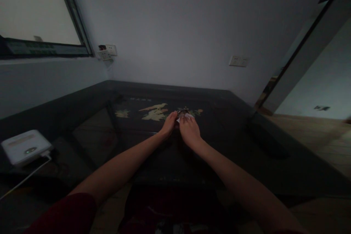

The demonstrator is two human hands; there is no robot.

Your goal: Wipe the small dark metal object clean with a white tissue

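Both hands meet over the middle of the dark table (219, 131). My left hand (170, 122) is closed on the side of a small dark, shiny, rounded thing (183, 111) with a curved rim, perhaps a watch. My right hand (189, 129) presses a crumpled white tissue (188, 116) against it from the near side, with its fingers bent over the tissue. Most of the small thing is covered by the fingers and the tissue, so its kind is not plain.
A white box-shaped device (26, 146) with a white cable (30, 173) sits at the table's left. Pale bird pictures (155, 112) decorate the dark tabletop. Behind stands a wall with sockets (239, 61); a dark flat shape (270, 142) lies at the right.
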